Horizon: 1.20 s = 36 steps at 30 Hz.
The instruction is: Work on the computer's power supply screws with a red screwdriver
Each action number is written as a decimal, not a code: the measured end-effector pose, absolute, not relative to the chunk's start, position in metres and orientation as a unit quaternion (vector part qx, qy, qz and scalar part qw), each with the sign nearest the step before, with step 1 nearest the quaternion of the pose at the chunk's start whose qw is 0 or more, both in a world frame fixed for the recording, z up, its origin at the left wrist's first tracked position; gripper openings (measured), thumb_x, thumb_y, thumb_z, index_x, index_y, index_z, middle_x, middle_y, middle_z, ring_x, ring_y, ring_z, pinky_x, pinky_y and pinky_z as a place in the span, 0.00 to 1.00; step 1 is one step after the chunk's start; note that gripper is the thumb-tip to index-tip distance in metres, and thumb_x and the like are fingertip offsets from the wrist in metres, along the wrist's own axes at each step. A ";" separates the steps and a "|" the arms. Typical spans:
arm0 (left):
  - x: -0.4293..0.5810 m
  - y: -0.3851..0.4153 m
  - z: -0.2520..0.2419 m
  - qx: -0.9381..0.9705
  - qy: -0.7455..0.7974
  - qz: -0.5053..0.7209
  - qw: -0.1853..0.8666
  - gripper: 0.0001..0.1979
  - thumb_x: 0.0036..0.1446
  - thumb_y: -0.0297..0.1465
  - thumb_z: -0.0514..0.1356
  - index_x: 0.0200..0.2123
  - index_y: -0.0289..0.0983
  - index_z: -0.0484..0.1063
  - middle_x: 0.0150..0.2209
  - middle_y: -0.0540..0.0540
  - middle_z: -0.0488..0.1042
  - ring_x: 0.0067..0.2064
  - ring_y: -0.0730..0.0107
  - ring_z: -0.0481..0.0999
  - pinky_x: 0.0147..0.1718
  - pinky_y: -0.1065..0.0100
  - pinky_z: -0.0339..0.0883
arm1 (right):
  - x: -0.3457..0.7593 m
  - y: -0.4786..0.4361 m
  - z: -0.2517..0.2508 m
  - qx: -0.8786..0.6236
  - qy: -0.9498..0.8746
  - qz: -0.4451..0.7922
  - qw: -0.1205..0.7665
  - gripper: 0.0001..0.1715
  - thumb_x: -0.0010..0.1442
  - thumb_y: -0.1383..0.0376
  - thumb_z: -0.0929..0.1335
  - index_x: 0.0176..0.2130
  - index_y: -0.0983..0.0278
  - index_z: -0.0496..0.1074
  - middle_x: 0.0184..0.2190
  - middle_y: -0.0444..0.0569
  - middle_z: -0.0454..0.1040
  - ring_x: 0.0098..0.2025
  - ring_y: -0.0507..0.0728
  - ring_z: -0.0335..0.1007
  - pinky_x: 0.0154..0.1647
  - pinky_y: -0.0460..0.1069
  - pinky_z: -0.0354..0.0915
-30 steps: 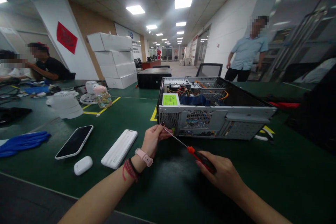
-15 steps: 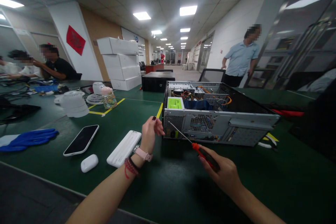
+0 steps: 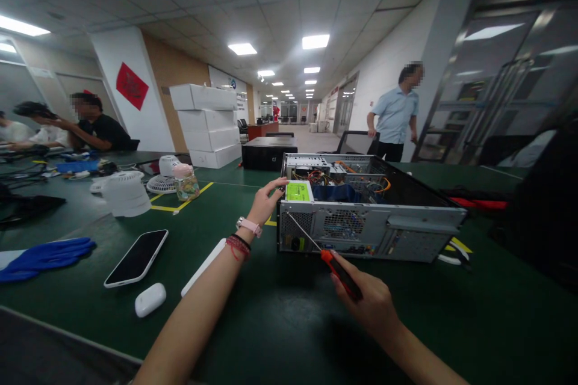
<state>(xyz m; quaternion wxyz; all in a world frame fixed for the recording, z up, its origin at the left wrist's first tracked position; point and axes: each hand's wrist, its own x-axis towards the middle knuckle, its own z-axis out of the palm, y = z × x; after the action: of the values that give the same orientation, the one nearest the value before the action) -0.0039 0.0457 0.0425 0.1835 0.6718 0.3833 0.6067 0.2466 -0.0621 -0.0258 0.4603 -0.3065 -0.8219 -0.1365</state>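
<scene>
An open grey computer case (image 3: 370, 225) lies on its side on the green table, its rear panel facing me and cables and a green-labelled power supply (image 3: 298, 191) showing inside. My left hand (image 3: 266, 201) rests on the case's top left corner, fingers curled over the edge. My right hand (image 3: 368, 304) is closed round the red and black handle of a screwdriver (image 3: 336, 271). Its thin shaft points up and left, with the tip against the rear panel near the power supply grille.
A phone (image 3: 136, 257), a white earbud case (image 3: 150, 299) and a white flat device (image 3: 203, 266) lie left of my arm. Blue gloves (image 3: 45, 254), fans and a jar (image 3: 186, 183) sit further left. Seated people work at far left; one person stands behind the case.
My left hand has let go of the screwdriver shaft and risen to the case's top left corner. The screwdriver tip now sits against the rear panel. The camera view has tilted upward.
</scene>
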 end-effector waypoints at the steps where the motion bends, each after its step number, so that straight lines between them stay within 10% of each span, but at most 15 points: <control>1: -0.002 0.047 0.039 0.672 0.379 0.607 0.187 0.12 0.54 0.30 0.53 0.38 0.35 0.75 0.51 0.41 0.72 0.58 0.61 0.66 0.59 0.58 0.54 | 0.247 -0.062 -0.026 -0.311 -0.821 -0.139 0.459 0.21 0.62 0.64 0.61 0.54 0.66 0.66 0.28 0.49 0.78 0.21 0.50 0.72 0.27 0.44 0.69; 36: 0.004 0.053 0.024 0.640 0.362 0.663 0.140 0.14 0.58 0.31 0.51 0.36 0.36 0.76 0.49 0.43 0.75 0.56 0.64 0.69 0.58 0.60 0.57 | 0.241 -0.069 -0.019 -0.344 -0.820 -0.157 0.431 0.20 0.63 0.62 0.60 0.50 0.69 0.69 0.25 0.49 0.77 0.19 0.50 0.70 0.27 0.44 0.68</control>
<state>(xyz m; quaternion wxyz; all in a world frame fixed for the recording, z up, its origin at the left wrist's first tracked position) 0.0044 0.0525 0.0242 0.1395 0.6404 0.3624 0.6627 0.2406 -0.0685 -0.0185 0.4307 -0.3440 -0.8195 -0.1566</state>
